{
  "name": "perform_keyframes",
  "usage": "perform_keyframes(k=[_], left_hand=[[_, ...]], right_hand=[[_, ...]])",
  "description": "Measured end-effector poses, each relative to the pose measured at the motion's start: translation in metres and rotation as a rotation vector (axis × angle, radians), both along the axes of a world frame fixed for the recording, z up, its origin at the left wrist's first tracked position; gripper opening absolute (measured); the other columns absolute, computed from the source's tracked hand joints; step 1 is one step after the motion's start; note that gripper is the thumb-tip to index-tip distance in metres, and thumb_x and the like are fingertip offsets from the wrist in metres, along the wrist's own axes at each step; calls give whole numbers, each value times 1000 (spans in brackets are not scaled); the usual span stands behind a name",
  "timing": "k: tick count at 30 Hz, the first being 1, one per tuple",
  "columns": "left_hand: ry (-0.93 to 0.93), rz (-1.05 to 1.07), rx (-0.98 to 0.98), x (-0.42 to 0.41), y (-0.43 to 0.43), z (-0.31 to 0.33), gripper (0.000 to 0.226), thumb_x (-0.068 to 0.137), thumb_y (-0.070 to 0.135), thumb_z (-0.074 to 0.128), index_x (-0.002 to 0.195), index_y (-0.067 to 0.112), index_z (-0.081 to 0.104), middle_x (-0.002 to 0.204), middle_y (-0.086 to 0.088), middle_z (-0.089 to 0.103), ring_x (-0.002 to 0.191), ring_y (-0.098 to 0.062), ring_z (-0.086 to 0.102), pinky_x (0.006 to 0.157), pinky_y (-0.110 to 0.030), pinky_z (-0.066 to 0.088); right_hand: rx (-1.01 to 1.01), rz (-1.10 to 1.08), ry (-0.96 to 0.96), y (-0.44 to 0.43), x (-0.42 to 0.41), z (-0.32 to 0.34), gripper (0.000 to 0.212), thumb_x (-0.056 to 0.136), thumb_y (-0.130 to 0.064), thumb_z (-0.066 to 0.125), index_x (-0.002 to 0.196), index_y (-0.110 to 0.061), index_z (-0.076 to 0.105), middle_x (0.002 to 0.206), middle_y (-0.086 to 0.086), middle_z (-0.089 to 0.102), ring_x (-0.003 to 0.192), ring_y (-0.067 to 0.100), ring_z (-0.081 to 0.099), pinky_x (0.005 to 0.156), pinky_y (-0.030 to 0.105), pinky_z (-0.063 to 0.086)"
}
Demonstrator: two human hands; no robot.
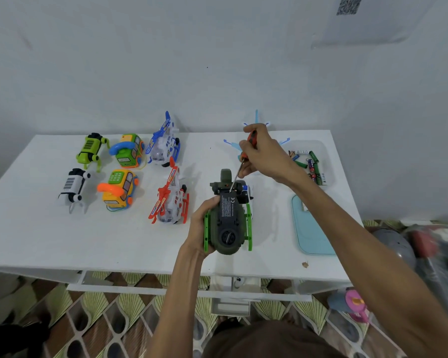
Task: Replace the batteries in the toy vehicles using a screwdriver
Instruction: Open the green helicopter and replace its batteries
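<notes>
Counter (36, 241), white and wide, carries everything. At its right edge lies a pale blue tray (313, 233), partly hidden by the right forearm. Near the front middle, an olive-green toy helicopter (228, 220) with bright green skids is held belly up, its black underside with printed label facing the camera. The left grip (201, 223) is wrapped around its left side, thumb on the underside.

Six more toys stand in two rows on the left:
- green robot dog (91, 148) and white robot dog (71, 187)
- two phone-shaped buses (119, 189)
- blue helicopter (163, 143) and red helicopter (171, 200)

A clear-bodied toy with light blue rotor blades (256, 120) sits behind the right grip, mostly hidden.

A clear container (329, 156) at the far right holds loose batteries (313, 164), green and dark ones among them.

The right grip (261, 156) is closed around the red-and-black handle of a screwdriver (236, 175), whose thin shaft slants down and left. The tip meets the helicopter's underside near its far end, just above the label.
</notes>
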State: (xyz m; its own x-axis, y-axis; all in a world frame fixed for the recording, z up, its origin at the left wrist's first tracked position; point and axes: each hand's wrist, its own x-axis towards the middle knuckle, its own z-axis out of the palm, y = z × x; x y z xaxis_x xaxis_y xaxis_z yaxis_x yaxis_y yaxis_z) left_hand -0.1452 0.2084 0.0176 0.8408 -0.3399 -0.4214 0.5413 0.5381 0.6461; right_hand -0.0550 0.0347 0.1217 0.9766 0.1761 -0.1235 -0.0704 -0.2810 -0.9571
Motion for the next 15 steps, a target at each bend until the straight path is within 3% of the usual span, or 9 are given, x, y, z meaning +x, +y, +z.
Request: perform_keyframes(k=[4,9,12,15], left_hand=[[38,3,-58,0,-1,-2,47,81,37,74,112,2,71,102,-19,71,83,-31,71,73,-39,61],[29,-22,-138,7,3,-6,70,66,41,89,121,3,68,109,-18,69,90,-31,70,78,-41,61],[21,-11,-157,11,5,-9,69,67,41,90,121,4,68,109,-16,70,91,-30,70,79,-40,61],[10,8,-136,15,3,-8,57,74,42,83,115,4,72,105,-15,71,90,-29,70,79,-40,60]], right_hand=[[166,-110,87,1,1,-10,35,107,-17,45,139,-13,31,92,17,58,57,32,68,63,35,60],[432,-403,85,-8,-3,-12,17,107,-22,45,122,-14,43,83,10,50,57,27,66,59,33,58],[308,-356,23,-12,-16,-5,12,105,-17,42,112,-15,51,84,3,48,55,22,59,53,29,52],[-1,-94,-80,-10,-33,3,11,100,-17,54,106,-17,63,68,-16,54,50,4,49,51,19,43]])
